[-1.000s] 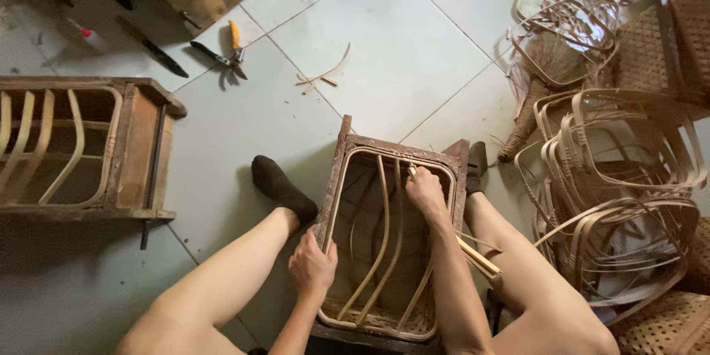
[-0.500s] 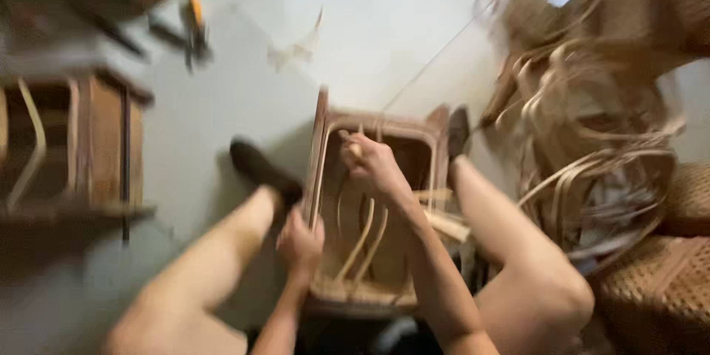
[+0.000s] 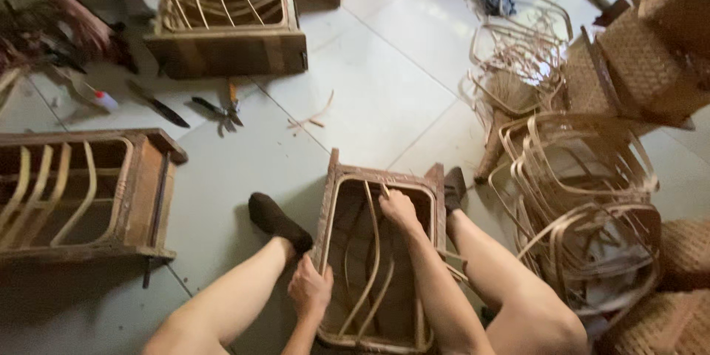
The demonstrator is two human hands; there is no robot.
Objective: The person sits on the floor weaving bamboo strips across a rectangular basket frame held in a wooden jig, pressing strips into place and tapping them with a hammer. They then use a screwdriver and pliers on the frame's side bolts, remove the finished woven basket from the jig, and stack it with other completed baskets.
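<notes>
My left hand (image 3: 309, 290) grips the wooden mould (image 3: 379, 251)'s near left rim between my legs; my right hand (image 3: 399, 208) pinches a rattan strip (image 3: 373, 248) inside its far end. A few strips are bent in, most space unfilled.

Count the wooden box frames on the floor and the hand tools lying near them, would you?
Wooden box frames: 3 (between the knees, at left, at top)
Hand tools: 2 (pliers, knife)
Total: 5
The left hand grips the near frame's rim; the right hand reaches inside it.
</notes>
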